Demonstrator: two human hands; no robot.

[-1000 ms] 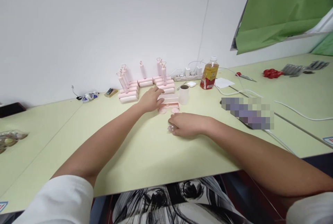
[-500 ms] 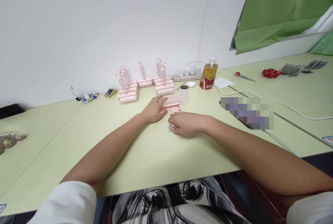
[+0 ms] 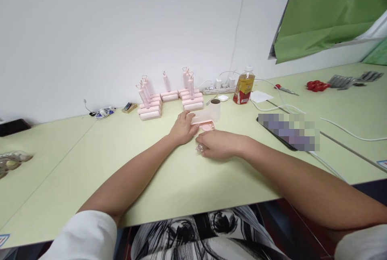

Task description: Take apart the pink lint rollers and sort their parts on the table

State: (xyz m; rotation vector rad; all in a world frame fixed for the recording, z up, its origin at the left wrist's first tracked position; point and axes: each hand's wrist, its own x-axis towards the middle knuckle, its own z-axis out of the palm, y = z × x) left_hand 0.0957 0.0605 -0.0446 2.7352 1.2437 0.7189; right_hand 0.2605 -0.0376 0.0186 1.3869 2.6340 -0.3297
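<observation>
My left hand (image 3: 183,127) is closed on the left end of a pink lint roller cover (image 3: 207,126), its thumb towards me. The cover lies on the table, its pink inner side showing. My right hand (image 3: 218,144) sits just in front of the cover, fingers curled around a clear handle-like piece (image 3: 200,147); only its faceted end sticks out on the left, the rest hidden under the palm. Behind the cover a white sticky roll (image 3: 215,111) stands upright with a brown core.
Several pink lint rollers (image 3: 150,113) with upright clear handles stand along the wall. Right of them are a power strip (image 3: 218,90), a drink bottle (image 3: 244,86) and a blurred-out phone (image 3: 287,131) with white cables. Red pieces (image 3: 317,86) and a screwdriver-like tool (image 3: 286,89) lie farther right.
The pink cover has turned slightly, showing more of its inner side near my right hand. Both hands stay almost in place; the whole view has shifted a little.
</observation>
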